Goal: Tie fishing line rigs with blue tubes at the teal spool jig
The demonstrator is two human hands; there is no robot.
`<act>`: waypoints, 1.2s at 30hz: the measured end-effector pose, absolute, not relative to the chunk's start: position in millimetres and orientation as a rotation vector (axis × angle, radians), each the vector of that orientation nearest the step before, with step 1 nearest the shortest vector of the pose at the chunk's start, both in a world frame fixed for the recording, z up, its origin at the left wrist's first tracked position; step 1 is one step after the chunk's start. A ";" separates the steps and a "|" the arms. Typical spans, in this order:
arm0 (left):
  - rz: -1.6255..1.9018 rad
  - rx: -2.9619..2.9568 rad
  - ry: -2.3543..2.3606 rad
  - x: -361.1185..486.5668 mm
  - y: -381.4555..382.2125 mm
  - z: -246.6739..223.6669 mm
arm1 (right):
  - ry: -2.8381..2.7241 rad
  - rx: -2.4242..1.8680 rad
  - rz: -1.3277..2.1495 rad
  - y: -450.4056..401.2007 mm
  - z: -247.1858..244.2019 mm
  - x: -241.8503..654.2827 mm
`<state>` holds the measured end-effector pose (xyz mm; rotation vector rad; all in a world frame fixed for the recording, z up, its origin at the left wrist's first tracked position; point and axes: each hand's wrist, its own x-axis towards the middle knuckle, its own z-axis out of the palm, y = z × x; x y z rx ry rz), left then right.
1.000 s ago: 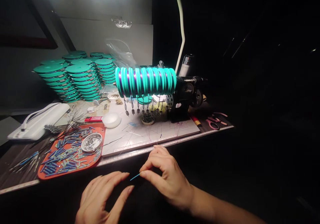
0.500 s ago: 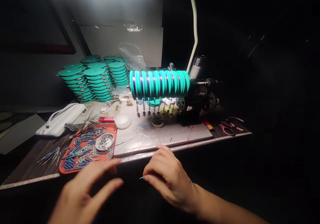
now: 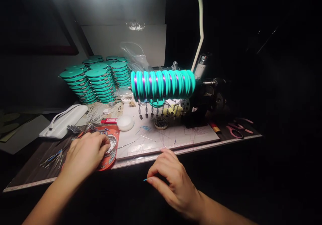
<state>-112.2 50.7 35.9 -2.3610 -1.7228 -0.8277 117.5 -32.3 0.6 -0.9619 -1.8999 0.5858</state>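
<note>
My left hand (image 3: 88,151) is over the orange tray (image 3: 116,151), its fingers bent together at the edge of a small white dish (image 3: 115,140) of tiny metal bits. Whatever those fingertips hold, if anything, is hidden. My right hand (image 3: 173,181) is in front of the table edge, thumb and forefinger closed on a thin blue stick (image 3: 145,179), of which only a short end sticks out. Beyond the hands, a row of turquoise spools (image 3: 163,85) wound with purple line sits on a machine's spindle (image 3: 130,88). Several small wire cages with weights (image 3: 147,110) hang below it.
Stacks of turquoise spools (image 3: 98,84) stand at the back left, behind a white power bank (image 3: 64,121). A round white lid (image 3: 125,123), a metal needle (image 3: 148,138) and a dark-filled dish (image 3: 161,123) lie on the board. Pink-handled scissors (image 3: 235,131) lie at right.
My left hand has moved forward from the near edge onto the tray, and its fingers have closed at the dish. My right hand keeps its pinch on the blue stick, barely shifted.
</note>
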 end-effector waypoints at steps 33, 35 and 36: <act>-2.449 -1.545 -3.043 -46.6 -53.4 -9.2 | -1.833 -1.027 0.325 -45.5 -5.5 107.9; -2.403 -1.650 -2.851 -43.5 -55.6 -10.7 | -1.812 -1.028 0.340 -44.5 -6.2 106.2; -2.361 -1.722 -2.743 -42.1 -57.1 -12.1 | -1.799 -1.026 0.355 -43.8 -6.4 105.5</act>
